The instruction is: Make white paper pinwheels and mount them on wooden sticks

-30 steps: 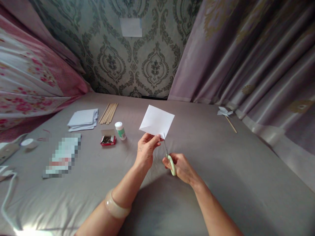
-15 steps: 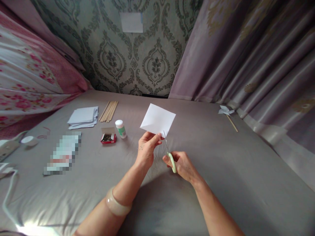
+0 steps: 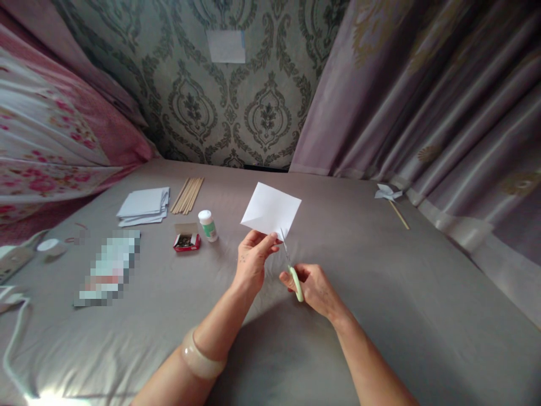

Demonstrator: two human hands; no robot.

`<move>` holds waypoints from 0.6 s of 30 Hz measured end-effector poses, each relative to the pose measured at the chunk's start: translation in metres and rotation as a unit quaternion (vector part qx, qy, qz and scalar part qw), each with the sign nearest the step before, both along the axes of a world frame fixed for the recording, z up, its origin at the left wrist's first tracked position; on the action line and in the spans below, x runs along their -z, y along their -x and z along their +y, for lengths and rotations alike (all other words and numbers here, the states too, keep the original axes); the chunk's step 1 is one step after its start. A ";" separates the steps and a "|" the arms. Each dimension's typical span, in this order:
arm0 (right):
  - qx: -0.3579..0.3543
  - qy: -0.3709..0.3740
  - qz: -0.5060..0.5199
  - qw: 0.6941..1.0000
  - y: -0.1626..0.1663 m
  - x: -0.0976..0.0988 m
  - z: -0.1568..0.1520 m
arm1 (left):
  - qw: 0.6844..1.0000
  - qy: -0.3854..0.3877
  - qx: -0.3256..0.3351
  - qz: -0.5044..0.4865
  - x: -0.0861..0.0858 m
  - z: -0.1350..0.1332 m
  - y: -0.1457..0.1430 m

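Observation:
Between the thumb and fingers of my left hand [image 3: 256, 256] is a white square of paper [image 3: 270, 207], pinched at its near edge and held above the bed-like grey surface. My right hand [image 3: 315, 285] grips a pair of scissors [image 3: 296, 282] with pale green handles. The scissor blades point up and away from me, at the paper's near corner, just right of my left thumb. Whether the blades are fully closed is too small to tell.
Left of my hands stand a white-capped bottle [image 3: 208, 226], an open red box of small metal pieces [image 3: 186, 241], several wooden sticks [image 3: 187, 195] and a paper stack [image 3: 142, 205]. A blurred packet [image 3: 110, 268] lies nearer. Far right lies a paper pinwheel on a stick [image 3: 389, 193].
The view has tilted slightly, so everything sits a little lower. Both hands keep their hold on the paper and scissors, with hardly any movement between them.

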State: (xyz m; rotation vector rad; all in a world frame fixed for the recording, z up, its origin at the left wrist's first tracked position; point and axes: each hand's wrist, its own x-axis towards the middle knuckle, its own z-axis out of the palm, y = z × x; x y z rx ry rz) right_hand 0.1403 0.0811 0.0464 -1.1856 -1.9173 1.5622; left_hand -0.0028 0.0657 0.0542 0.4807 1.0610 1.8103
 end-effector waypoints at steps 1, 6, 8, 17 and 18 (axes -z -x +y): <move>0.000 -0.001 0.000 1.000 0.000 0.000 0.000 | 1.000 0.001 0.000 0.000 0.000 0.000 0.000; 0.002 -0.001 -0.003 1.000 -0.001 0.000 0.000 | 1.000 0.002 -0.002 -0.003 -0.003 -0.001 -0.001; 0.003 -0.003 -0.006 1.000 -0.001 0.000 0.000 | 1.000 0.003 -0.002 -0.004 -0.003 0.000 -0.001; 0.018 -0.007 -0.013 1.000 0.000 0.001 0.000 | 1.000 -0.001 0.002 -0.002 0.001 0.000 0.000; 0.021 -0.009 -0.014 1.000 0.000 0.001 -0.001 | 1.000 -0.001 0.002 -0.002 0.001 0.000 0.000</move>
